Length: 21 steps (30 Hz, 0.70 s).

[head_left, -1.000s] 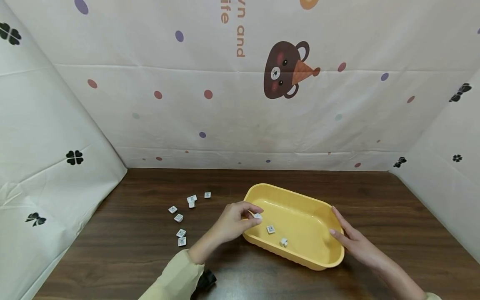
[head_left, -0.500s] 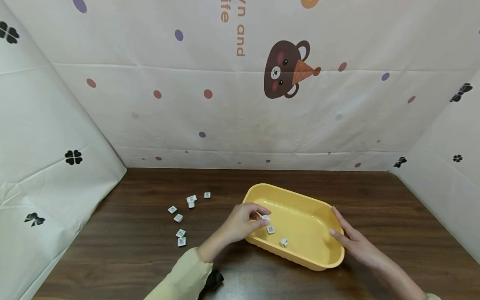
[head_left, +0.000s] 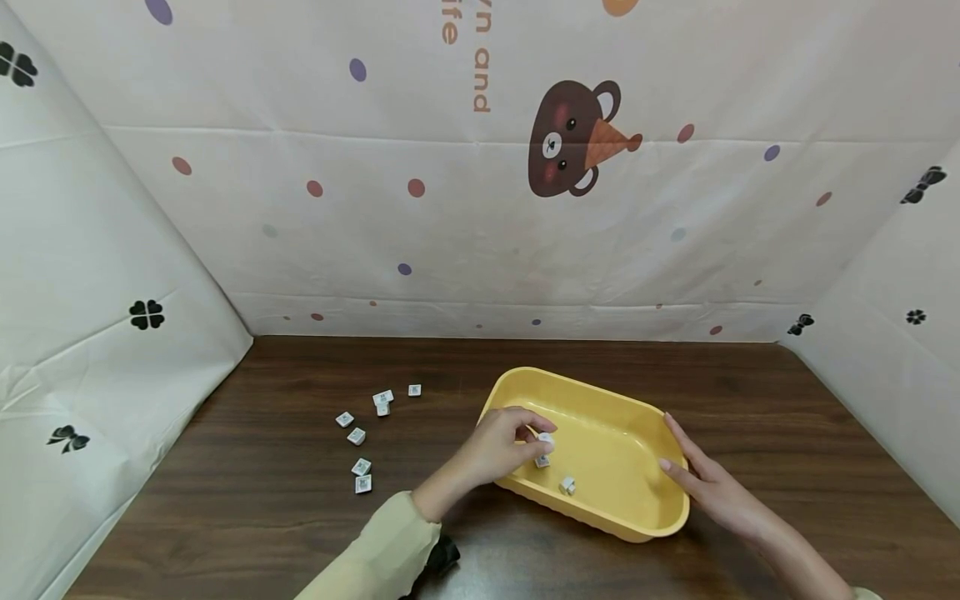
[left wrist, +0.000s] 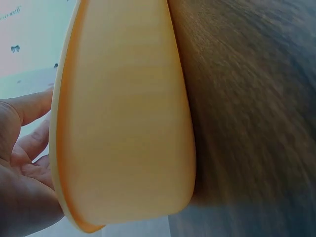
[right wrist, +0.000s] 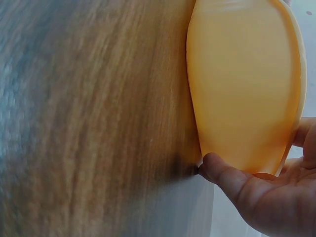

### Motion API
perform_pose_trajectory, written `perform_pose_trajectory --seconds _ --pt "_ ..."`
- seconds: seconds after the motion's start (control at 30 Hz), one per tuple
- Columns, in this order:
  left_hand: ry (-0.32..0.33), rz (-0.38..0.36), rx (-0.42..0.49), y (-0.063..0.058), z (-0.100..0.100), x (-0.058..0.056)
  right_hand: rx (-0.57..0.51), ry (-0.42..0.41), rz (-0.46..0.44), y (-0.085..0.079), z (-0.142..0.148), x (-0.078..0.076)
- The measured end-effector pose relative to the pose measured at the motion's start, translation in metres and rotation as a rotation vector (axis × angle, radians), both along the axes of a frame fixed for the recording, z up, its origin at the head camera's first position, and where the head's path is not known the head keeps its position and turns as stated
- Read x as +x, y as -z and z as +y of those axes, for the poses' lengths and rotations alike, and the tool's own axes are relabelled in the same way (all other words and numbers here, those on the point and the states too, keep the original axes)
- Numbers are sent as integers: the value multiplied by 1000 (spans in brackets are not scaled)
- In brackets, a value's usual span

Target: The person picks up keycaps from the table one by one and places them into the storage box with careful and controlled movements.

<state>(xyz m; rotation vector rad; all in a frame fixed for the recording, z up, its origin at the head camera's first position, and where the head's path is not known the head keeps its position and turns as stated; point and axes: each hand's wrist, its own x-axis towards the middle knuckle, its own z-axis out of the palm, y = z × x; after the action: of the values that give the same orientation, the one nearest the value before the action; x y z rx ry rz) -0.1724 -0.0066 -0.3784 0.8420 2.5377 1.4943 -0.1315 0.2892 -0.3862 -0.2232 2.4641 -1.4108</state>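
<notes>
A yellow plastic tub [head_left: 618,454] stands slightly askew on the dark wood table. Reaching over its left rim, my left hand [head_left: 498,446] pinches a small white tile [head_left: 545,437] between thumb and fingers. Just below it on the tub floor lies another printed tile [head_left: 542,462], partly covered by the fingertips. Farther right in the tub sit small white pieces [head_left: 567,485] close together. My right hand [head_left: 716,492] grips the tub's right end, thumb over the rim and fingers outside. Both wrist views show mostly the tub's outer wall [left wrist: 123,128]; the held tile is hidden there.
Several small white tiles [head_left: 356,436] lie scattered on the table [head_left: 262,467] left of the tub. A black object [head_left: 442,554] shows beneath the left sleeve. White printed cloth [head_left: 450,233] walls off the back and both sides.
My left hand has moved rightward with the pinched tile, farther over the tub, and now partly covers the tile below. The right hand and the tub have stayed in place.
</notes>
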Motion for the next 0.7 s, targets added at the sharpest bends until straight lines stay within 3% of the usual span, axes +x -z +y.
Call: perform_pose_trajectory --seconds 0.37,0.7 --pt "-7 5 -34 0 12 -2 -4 11 -22 0 0 1" --pt "-13 -29 -48 -1 19 -5 -3 4 12 1 0 1"
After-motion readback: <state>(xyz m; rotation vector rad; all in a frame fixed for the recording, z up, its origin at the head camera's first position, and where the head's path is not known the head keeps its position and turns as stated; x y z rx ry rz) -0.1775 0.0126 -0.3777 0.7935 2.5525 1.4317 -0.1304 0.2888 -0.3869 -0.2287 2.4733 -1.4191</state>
